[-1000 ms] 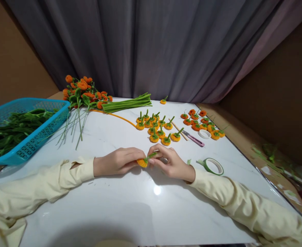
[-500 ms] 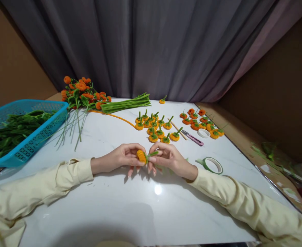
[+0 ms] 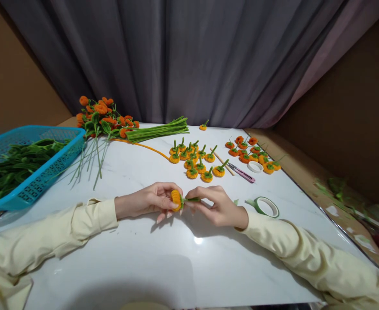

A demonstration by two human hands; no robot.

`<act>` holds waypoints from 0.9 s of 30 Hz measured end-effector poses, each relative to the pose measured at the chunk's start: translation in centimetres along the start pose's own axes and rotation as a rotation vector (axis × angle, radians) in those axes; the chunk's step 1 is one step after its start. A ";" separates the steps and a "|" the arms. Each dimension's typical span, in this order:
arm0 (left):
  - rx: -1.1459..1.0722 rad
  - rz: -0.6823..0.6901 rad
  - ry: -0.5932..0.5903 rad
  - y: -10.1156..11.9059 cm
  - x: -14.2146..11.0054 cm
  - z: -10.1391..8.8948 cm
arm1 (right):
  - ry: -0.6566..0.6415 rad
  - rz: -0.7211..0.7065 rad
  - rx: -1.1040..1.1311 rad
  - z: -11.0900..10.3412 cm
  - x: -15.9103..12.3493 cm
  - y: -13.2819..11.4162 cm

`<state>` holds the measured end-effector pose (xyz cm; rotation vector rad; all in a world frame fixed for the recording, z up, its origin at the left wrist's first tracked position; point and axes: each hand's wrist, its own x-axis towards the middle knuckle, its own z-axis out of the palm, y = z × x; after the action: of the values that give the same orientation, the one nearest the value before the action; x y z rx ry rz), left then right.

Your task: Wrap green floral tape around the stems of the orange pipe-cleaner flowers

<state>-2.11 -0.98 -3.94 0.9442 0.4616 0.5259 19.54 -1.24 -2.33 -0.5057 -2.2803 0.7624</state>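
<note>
Between thumb and fingers, my left hand (image 3: 155, 199) holds a yellow-orange pipe-cleaner flower (image 3: 176, 199) by its head, turned on its side with the green stem to the right. My right hand (image 3: 215, 205) pinches that short green stem (image 3: 192, 199) between thumb and forefinger. Both hands are just above the white table (image 3: 137, 262). Several like yellow flowers (image 3: 199, 167) stand stem-up beyond the hands. Right of my right hand lies a roll of green floral tape (image 3: 266, 207), its loose end pointing left.
A blue basket (image 3: 47, 183) of green leaves stands at left. Orange flowers (image 3: 100, 108) and green stems (image 3: 158, 130) lie at the back. To the right are a purple utility knife (image 3: 243, 174), a wooden stick (image 3: 220, 159), a white ring (image 3: 255, 166) and more orange flowers (image 3: 244, 150).
My right hand has shifted slightly right along the stem, and its fingers have drawn together. The flower head has turned a little in my left hand and moved slightly left.
</note>
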 end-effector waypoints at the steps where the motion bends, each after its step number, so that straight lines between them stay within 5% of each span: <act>1: -0.004 -0.006 -0.006 0.0 0.0 0.0 | -0.002 -0.065 -0.070 0.0 -0.1 0.2; 9: 0.011 -0.081 -0.056 0.0 -0.2 -0.3 | -0.053 -0.650 -0.749 -0.1 -0.1 0.5; 17: -0.048 -0.111 -0.078 0.1 0.1 -0.2 | -0.025 -0.799 -1.063 -0.5 0.0 0.3; 21: 0.085 -0.143 -0.057 0.5 0.1 0.1 | -0.027 -0.675 -0.821 -0.1 -0.1 0.4; 27: 0.694 0.151 0.122 2.6 -0.8 1.1 | 0.016 0.002 -0.062 0.6 -0.2 -0.3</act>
<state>-2.66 -0.86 -1.05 1.6266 0.7079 0.5720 19.20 -1.82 -2.56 -0.5412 -2.2946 0.6875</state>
